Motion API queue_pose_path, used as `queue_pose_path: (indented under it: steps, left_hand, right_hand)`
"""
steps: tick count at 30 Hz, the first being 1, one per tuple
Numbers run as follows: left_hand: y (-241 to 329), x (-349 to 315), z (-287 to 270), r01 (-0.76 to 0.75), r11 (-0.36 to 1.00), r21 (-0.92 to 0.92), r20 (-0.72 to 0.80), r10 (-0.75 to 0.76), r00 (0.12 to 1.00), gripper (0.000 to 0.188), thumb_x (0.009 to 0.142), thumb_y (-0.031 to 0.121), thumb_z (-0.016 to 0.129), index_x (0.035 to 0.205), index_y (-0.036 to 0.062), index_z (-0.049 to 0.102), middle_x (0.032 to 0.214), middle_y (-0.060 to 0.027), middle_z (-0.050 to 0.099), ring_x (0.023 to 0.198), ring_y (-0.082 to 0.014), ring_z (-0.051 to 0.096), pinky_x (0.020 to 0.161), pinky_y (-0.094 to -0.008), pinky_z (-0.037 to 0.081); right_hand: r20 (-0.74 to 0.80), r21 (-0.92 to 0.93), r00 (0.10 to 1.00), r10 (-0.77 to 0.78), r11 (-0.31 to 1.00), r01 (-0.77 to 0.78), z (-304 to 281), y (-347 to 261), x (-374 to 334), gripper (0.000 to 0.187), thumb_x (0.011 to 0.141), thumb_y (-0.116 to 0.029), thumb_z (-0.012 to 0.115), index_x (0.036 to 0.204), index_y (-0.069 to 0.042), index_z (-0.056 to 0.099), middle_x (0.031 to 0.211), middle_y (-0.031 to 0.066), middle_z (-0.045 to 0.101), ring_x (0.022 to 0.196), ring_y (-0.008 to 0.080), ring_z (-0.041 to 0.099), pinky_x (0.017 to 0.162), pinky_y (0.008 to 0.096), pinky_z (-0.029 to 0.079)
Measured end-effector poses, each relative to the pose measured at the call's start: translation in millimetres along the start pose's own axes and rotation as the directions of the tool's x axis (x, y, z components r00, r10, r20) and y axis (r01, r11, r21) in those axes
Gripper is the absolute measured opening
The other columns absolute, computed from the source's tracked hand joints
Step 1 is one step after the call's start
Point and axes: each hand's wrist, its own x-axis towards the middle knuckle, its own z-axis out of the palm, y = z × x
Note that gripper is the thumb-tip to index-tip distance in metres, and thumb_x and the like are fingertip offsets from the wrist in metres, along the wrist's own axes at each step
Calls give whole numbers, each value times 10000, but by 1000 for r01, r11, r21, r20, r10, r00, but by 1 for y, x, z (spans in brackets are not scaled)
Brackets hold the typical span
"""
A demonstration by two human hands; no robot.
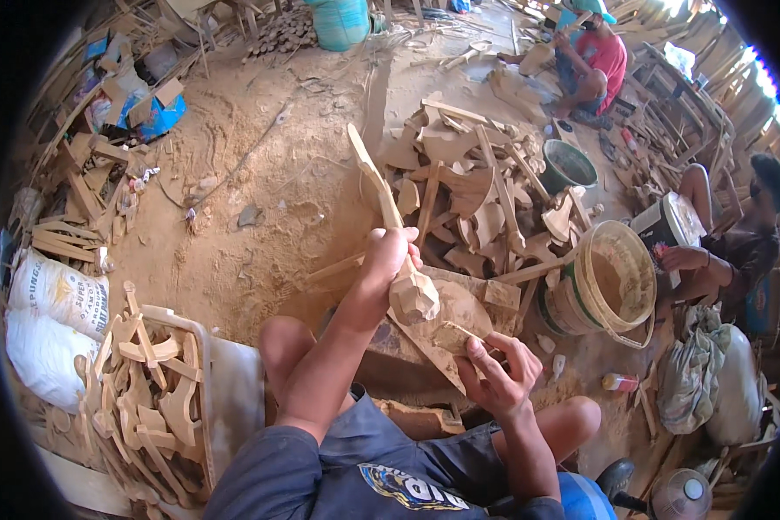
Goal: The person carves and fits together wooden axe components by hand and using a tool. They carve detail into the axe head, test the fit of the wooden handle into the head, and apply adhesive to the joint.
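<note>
My left hand [388, 256] is wrapped round the shaft of a carved wooden piece [414, 296]. Its faceted, rounded head points toward me, and its long, slightly bent handle stretches away toward the wood pile. Just right of that head, my right hand [501, 373] has thumb and fingers pinched on a thin, pale stick-like piece [456, 329]; its exact kind is too small to tell. Beneath both hands lies a wooden work block [472, 305] with a board slanting toward my lap.
A heap of cut wood pieces [472, 195] lies ahead. To the right stand a large bucket [572, 303], a dark green tub [568, 165] and sacks [732, 390]. A crate of carved parts [152, 390] sits at left. Two people sit at far right, one holding a container [667, 224].
</note>
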Motion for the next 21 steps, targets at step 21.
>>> queue_pose_path:
  steps: [21]
  left_hand:
    - [24, -31, 7, -340, 918, 204, -24, 352, 936, 208, 936, 28, 605, 1118, 36, 504, 790, -18, 542, 555, -85, 509, 455, -303, 469]
  right_hand:
    - [311, 314, 950, -2, 944, -101, -8, 20, 5, 522, 820, -90, 870, 1323, -93, 732, 1140, 104, 720, 887, 268, 683, 805, 389, 519]
